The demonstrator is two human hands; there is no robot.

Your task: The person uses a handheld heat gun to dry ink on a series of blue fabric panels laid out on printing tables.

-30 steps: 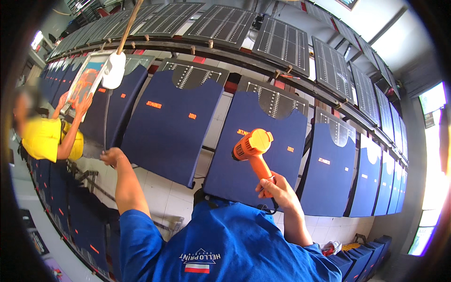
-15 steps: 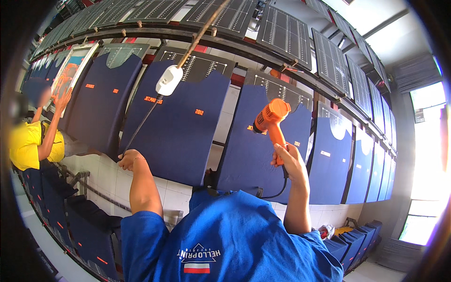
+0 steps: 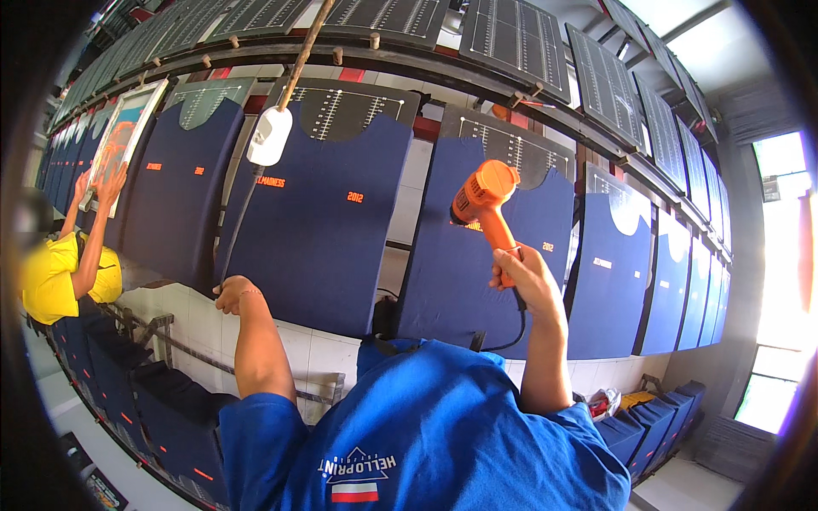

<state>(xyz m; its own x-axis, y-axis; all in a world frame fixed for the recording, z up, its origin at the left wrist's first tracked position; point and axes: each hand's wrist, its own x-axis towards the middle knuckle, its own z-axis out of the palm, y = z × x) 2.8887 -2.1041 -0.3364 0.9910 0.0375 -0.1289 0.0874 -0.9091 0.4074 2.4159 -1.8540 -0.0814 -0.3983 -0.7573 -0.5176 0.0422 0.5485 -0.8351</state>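
An orange heat gun (image 3: 487, 189) is held above a navy shirt (image 3: 447, 285), off the centre of the view towards 2 o'clock, with its dark nozzle turned to 8 o'clock and its handle to 5 o'clock. The handle is wrapped by the fingers of the right hand (image 3: 535, 281), and a black cord (image 3: 522, 322) is let down from its base.

With the heat gun taken as the dial's middle, the left hand (image 3: 235, 295) is found at 8 o'clock, its fingers folded around the lower end of a thin black cable (image 3: 241, 221). The cable is joined above to a white power block (image 3: 270, 138), placed between 9 and 10 o'clock and met at its top by a brown pole (image 3: 305, 53). Behind these, a second navy shirt (image 3: 319, 247) is spread on a board, marked with small orange lettering.

Farther out, near 9 o'clock, a framed screen (image 3: 128, 128) is handled by a co-worker in yellow (image 3: 53, 277). At 12 o'clock, dark boards (image 3: 515, 47) are lined up.
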